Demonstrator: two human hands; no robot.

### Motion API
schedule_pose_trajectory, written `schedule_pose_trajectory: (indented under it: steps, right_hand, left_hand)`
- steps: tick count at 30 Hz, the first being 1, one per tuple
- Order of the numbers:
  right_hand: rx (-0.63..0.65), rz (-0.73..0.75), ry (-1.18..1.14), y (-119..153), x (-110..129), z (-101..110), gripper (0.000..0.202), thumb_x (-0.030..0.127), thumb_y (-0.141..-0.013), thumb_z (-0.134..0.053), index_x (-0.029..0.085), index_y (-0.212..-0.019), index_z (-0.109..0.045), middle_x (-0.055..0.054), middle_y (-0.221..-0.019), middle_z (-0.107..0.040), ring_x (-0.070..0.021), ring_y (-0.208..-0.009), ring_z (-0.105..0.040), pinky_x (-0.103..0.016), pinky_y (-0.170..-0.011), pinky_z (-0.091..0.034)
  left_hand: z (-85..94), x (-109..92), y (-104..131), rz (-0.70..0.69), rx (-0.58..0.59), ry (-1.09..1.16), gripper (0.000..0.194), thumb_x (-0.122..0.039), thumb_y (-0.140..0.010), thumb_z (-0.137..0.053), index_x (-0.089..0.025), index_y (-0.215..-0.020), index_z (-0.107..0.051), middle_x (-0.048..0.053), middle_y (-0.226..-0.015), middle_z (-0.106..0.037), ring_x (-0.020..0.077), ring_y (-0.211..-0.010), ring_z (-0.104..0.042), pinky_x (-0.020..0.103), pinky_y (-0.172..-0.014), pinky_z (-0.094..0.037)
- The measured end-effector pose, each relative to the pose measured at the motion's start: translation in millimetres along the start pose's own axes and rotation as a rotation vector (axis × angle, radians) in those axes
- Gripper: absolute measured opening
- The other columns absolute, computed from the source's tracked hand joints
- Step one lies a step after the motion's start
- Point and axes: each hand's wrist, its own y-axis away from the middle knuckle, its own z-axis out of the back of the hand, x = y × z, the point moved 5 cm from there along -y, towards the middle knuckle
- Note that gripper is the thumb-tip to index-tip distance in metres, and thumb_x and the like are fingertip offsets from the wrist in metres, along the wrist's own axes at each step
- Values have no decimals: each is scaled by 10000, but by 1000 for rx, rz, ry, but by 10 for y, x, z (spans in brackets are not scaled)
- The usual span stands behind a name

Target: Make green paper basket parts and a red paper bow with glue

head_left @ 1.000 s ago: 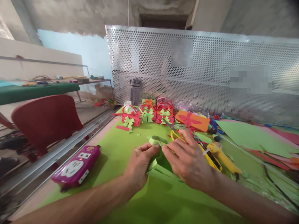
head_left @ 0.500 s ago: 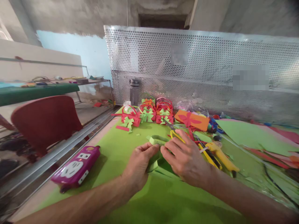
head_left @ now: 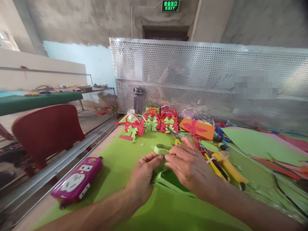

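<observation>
Pinching a curled strip of pale green paper (head_left: 160, 150) between thumb and fingers, the left hand (head_left: 144, 173) sits near the middle of the head view. The right hand (head_left: 187, 163) is just beside it, its fingers bent and drawn together at the strip's right part; their tips are partly hidden, so I cannot tell whether they grip the paper. Below both hands is a folded green paper box (head_left: 160, 177) with an uncovered top, low over the surface covered in bright green sheeting (head_left: 115, 173).

As far as shows, the work looks partway along: the box is folded into shape, yet no bow can be seen on it, and whether the strip is joined to it is hidden. By comparison, the small red paper boxes with thin handles and pale green paper bows (head_left: 134, 127), grouped at the back, look finished, as far as can be judged.

The strip loops up just beyond the left fingertips, between the two hands, while the box lies nearer the wearer, partly behind the right hand. To the right of that hand lie a yellow glue gun (head_left: 228, 166) and a yellow-and-black cutter (head_left: 218, 168); well apart, on the left, is a purple power strip with white sockets (head_left: 83, 179).
</observation>
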Motion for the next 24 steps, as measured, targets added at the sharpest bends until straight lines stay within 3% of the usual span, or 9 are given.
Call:
schedule_pose_trajectory:
  steps: [8,11,13,17,22,24]
  right_hand:
    - [129,-28,-58,3,55,-35,167,67,-832,-468,187,-812,-582,-15,-845,-611,-180,-862,-531,-459,-924,-267]
    - [53,-63,-153,-27,-6,100,158,113,-852,-487,193,-783,-604,-8,-842,-639,-171,-851,-557,-467,-956,-253]
    - [-66,-120,-226,-54,-117,260,143,164,-869,-499,202,-824,-630,-8,-845,-661,-166,-822,-584,-466,-963,-268]
    - [-262,-231,-335,-79,-366,517,107,215,-855,-541,196,-850,-646,-18,-820,-680,-156,-779,-615,-369,-847,-409]
    - [-206,-352,-466,-64,-494,482,135,232,-835,-552,185,-723,-612,-19,-779,-635,-145,-750,-604,-300,-733,-466]
    - [-146,-406,-475,-43,-504,439,108,283,-815,-582,185,-809,-627,-32,-846,-656,-168,-803,-615,-328,-764,-472]
  left_hand:
    - [53,-46,-93,-1,-3,-2,202,-149,-590,-770,-122,-726,-623,11,-582,-647,128,-498,-598,247,-515,-497]
    - [75,-123,-122,-31,-20,-42,183,-156,-599,-765,-129,-686,-607,7,-562,-637,127,-465,-586,242,-473,-496]
    - [71,-184,-123,-39,-21,-55,155,-162,-633,-747,-132,-692,-606,7,-580,-643,119,-463,-582,238,-469,-504]
    - [52,-305,-94,-58,-29,-94,96,-141,-685,-701,-134,-721,-613,16,-656,-661,125,-510,-610,258,-511,-536]
    - [47,-395,-75,-91,-37,-81,84,-101,-696,-676,-144,-730,-613,16,-679,-671,162,-545,-646,283,-514,-551]
    - [54,-407,-79,-73,-61,-27,97,-89,-697,-673,-152,-703,-598,1,-640,-657,152,-513,-634,265,-494,-542]
